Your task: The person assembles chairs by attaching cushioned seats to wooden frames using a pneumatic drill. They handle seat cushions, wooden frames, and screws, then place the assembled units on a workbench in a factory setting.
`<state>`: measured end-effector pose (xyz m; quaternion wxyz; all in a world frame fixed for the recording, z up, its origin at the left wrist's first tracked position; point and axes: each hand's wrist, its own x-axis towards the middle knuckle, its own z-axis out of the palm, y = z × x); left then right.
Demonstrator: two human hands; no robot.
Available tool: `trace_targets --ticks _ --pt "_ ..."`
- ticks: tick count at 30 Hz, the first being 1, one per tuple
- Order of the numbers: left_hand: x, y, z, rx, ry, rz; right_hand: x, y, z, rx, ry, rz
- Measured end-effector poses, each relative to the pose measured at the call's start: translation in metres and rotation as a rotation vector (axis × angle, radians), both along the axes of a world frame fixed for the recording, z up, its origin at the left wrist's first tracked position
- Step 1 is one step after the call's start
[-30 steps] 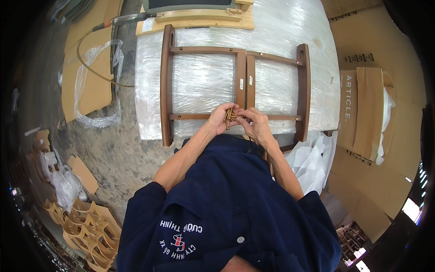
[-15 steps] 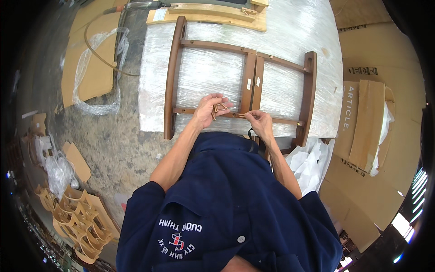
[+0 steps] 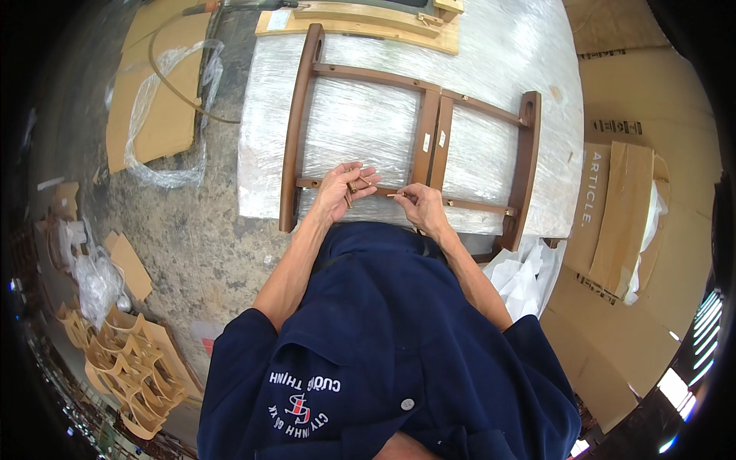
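Surroundings: a work table (image 3: 537,92) wrapped in clear plastic film is filling the upper middle of the view, standing on a rough concrete floor (image 3: 207,253). A pale wooden assembly (image 3: 360,23) is lying along the table's far edge. Flattened cardboard sheets (image 3: 157,107) and a loose clear plastic bag (image 3: 165,161) are lying on the floor to the left, with a thin hose or cable (image 3: 172,80) curving over them. Moulded pulp packing trays (image 3: 126,368) are piling up at the lower left, and large cardboard cartons (image 3: 621,215) with white wrapping (image 3: 529,276) are standing to the right. Nothing is lying between the hands and the frame; the person's own dark blue shirt is covering the table's near edge. Item: a dark brown wooden furniture frame (image 3: 425,138) is lying flat on the film, made of two curved side rails, thin cross rails and a doubled upright slat at the middle bearing small white stickers. The left hand (image 3: 341,192) is resting on the near cross rail, fingers curled around several small brass-coloured screws or pins (image 3: 351,186). The right hand (image 3: 422,208) is sitting just beside it on the same rail, thumb and forefinger pinched narrowly on a single small pin (image 3: 396,195) of the same sort.
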<state>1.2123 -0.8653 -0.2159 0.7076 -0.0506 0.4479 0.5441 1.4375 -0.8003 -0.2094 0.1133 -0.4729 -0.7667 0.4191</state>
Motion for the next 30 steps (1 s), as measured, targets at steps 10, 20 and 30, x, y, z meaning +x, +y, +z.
trace_targets --ticks 10,20,30 --pt "-0.004 -0.004 0.003 -0.006 -0.005 0.029 -0.003 0.027 -0.003 0.085 0.122 -0.129" --pt "-0.009 -0.026 0.004 -0.064 0.075 0.119 -0.063 0.200 -0.021 0.381 0.089 -0.303" --pt "-0.021 -0.043 -0.004 -0.073 0.036 0.203 -0.084 0.215 -0.035 0.594 -0.242 -0.040"
